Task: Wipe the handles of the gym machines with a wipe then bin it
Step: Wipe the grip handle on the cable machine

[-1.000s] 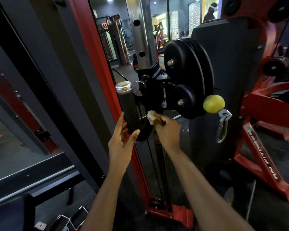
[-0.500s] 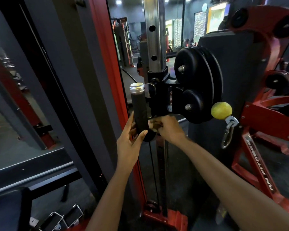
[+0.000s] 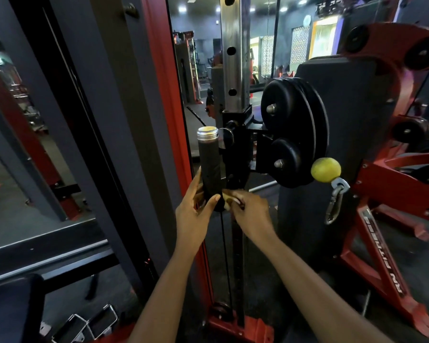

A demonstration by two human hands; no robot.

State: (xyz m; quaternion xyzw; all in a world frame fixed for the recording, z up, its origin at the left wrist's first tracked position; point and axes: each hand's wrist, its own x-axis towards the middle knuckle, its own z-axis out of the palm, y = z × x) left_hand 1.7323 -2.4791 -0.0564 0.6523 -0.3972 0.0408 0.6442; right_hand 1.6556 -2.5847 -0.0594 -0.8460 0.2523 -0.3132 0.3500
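Wipe [image 3: 229, 198]: small pale wad, pressed to the lower right side of the handle [image 3: 209, 167], pinched in curled fingers of right hand [image 3: 252, 214]. Mostly hidden by the fingers, only a bit shows.

Handle: upright black grip with silver cap on top, mounted on the black carriage of the steel post [image 3: 232, 58].

Left hand [image 3: 193, 215] holds the handle's lower end, thumb across the front, fingers behind it. Both hands close together at the handle base, thumb tip just beside the wipe.

Thin cable [image 3: 224, 256] runs straight down below the handle. Red upright [image 3: 164, 95] just left of the handle. Right of the post are two black pulleys [image 3: 290, 129], large over small. Yellow ball [image 3: 325, 169] beside them, with silver carabiner [image 3: 334, 204] hanging under it.
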